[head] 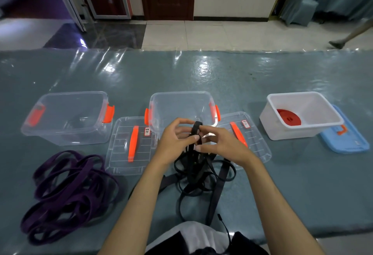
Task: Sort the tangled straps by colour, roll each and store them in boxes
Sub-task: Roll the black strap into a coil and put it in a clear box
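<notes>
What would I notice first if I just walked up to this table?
Probably the two hands, left hand and right hand, pinching the black strap in the middle, its tangle spilling below. Then the purple strap pile at front left, and the red roll inside the white box at far right.

Both hands, left hand [175,139] and right hand [220,143], pinching black strap [196,131], purple straps [68,190] beside

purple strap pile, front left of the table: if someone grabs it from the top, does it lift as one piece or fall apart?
The purple strap lies in loose, overlapping flat loops, so it is probably floppy and would sag and trail, not lift as a unit. The loops cross, so they may snag. The black strap, held by the left hand and right hand, hangs limp too.
</notes>
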